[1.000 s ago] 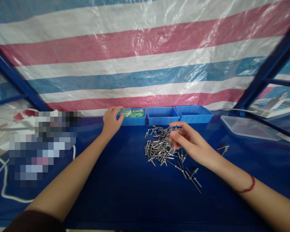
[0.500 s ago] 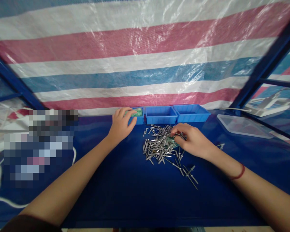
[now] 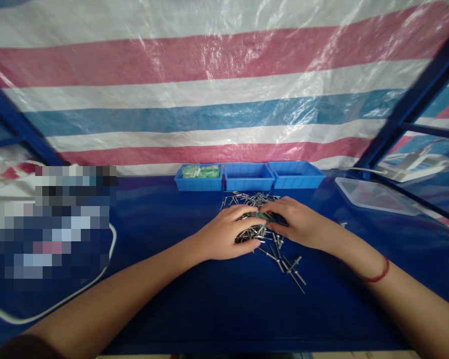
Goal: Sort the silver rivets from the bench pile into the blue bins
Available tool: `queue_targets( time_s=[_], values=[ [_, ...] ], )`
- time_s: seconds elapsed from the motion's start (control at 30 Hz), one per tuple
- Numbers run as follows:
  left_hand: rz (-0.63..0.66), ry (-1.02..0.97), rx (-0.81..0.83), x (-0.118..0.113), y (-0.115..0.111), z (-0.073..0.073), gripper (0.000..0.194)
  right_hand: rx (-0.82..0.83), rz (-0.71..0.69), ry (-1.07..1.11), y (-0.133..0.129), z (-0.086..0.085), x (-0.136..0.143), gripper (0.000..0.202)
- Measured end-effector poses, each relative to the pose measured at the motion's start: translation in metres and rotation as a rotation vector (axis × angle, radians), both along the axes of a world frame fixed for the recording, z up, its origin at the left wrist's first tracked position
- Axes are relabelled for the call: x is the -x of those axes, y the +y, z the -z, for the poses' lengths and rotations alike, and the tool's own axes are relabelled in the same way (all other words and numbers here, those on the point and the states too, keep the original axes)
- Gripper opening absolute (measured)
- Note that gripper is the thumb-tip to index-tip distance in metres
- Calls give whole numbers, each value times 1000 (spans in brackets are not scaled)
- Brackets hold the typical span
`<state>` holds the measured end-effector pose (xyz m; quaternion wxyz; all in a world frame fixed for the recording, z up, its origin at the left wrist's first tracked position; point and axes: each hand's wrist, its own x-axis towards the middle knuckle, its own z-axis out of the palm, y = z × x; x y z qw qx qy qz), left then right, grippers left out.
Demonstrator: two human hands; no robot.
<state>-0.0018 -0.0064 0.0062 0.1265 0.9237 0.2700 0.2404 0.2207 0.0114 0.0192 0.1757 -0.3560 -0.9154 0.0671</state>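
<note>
A heap of silver pop rivets (image 3: pixel 252 198) lies in the middle of the blue table. My left hand (image 3: pixel 230 232) is over the heap's near left side, fingers spread and thumb apart, with its fingertips close to a small green packet (image 3: pixel 266 217). From the right, my right hand (image 3: pixel 297 222) has its curled fingers and thumb on either side of this packet, which is partly hidden by them. Rivets beneath both hands are partly covered. A few loose rivets (image 3: pixel 294 269) lie on the near right side of the heap.
Behind the heap stand three blue bins in a row: the left bin (image 3: pixel 199 185) holds green-and-white packets, beside a middle bin (image 3: pixel 249 183) and a right bin (image 3: pixel 297 182). A translucent lid (image 3: pixel 377 197) lies at right. A white cable (image 3: pixel 78 291) curves along the left.
My left hand has come from the left bin, toward me and rightward, to the rivet heap. The left bin's packets now show fully. My right hand stays at the heap, its fingers more spread.
</note>
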Motion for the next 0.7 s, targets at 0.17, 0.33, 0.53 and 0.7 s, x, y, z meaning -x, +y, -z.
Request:
queue_targets(
  time_s=[0.17, 0.33, 0.53, 0.7],
  values=[
    [-27, -15, 18, -1, 1, 2, 36, -60, -17, -74, 1, -2, 0, 15],
    [-49, -13, 33, -1, 1, 4, 37, -146, 25, -140, -2, -5, 3, 13],
    [-69, -66, 68, -1, 2, 3, 52, -249, 48, -128, -3, -9, 6, 17],
    [-93, -42, 73, -1, 2, 4, 57, -206, -2, -41, 3, -9, 1, 16]
  ],
)
